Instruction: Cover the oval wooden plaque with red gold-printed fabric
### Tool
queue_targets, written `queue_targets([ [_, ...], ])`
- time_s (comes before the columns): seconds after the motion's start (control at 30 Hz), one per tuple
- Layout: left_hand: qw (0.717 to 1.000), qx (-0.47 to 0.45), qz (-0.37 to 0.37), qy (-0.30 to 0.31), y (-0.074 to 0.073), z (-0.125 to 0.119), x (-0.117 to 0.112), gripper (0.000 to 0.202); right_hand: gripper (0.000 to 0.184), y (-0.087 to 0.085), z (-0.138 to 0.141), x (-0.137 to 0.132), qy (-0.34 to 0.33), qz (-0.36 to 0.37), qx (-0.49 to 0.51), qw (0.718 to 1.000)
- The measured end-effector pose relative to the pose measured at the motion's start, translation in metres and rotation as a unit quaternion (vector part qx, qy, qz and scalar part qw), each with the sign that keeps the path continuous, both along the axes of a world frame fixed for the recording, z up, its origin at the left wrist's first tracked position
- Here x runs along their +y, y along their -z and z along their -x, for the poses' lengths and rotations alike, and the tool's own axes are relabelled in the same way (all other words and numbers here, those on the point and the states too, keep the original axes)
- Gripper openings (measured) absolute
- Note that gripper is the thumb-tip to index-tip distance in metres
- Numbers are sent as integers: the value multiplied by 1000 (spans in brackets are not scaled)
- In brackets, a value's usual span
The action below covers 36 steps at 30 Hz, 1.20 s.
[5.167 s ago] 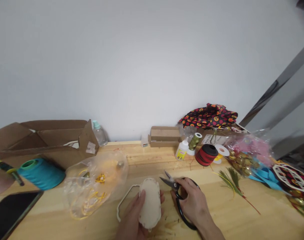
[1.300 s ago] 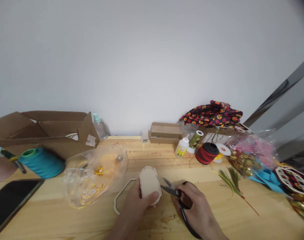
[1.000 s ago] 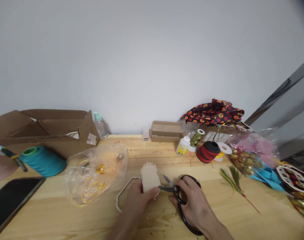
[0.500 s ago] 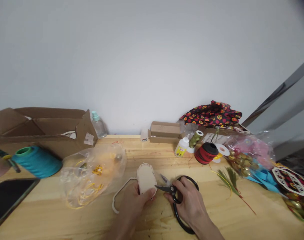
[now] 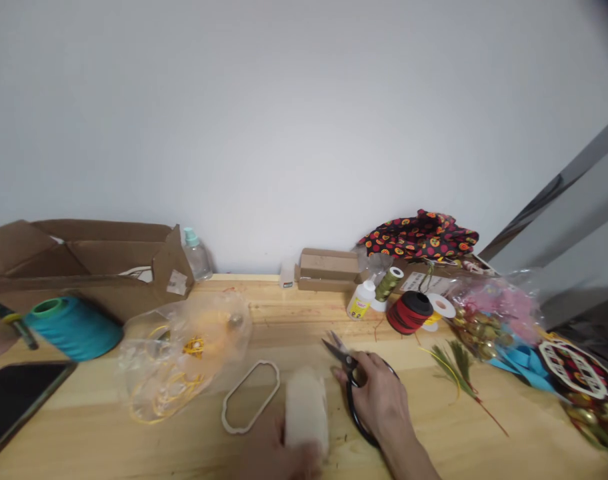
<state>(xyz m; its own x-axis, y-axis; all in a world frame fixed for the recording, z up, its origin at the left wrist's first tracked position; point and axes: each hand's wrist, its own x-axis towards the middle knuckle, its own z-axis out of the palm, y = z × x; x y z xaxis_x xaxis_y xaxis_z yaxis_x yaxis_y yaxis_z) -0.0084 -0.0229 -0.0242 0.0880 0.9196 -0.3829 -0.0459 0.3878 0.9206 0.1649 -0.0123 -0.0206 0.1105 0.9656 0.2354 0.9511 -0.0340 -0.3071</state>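
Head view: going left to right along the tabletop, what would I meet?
Teal thread cone, clear plastic bag, cream outline frame, blurred cream panel in left hand, scissors in right hand, red-and-black spool, green sprig, blue ribbon.

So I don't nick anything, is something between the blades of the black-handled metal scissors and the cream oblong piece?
Nothing visible: only pale wooden tabletop shows between the blades and the blurred cream oblong piece in your left hand.
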Motion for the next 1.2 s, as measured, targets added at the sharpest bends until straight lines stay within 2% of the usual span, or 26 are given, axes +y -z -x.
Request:
queue_targets([
  [0.1,999,-19,37,-19,6,8,-8,20,18,0,-1,2,2,2,4,1000],
  [0.2,997,-17,18,-70,6,10,2,22,21,0,-1,-5,-34,-4,34,999],
  [0.3,996,-1,11,-91,4,4,15,25,21,-1,2,-16,-82,2,57,995],
  [0.43,996,-4,1,-86,3,-5,21,28,21,-3,6,-24,-96,14,51,994],
  [0.63,994,-17,-6,-105,6,-5,20,29,21,-4,7,-22,-85,17,33,996],
  [0.83,997,-4,-4,-83,13,-1,23,29,10,-4,12,-16,-80,23,7,997],
  [0.97,996,5,-12,-88,7,1,22,28,9,-5,15,-15,-70,31,-5,997],
  [1.07,998,-5,-3,-64,0,2,21,25,9,-5,16,-14,-58,37,-14,998],
  [1.2,998,7,-19,-55,1,2,21,22,10,-2,15,-13,-44,35,-7,998],
])
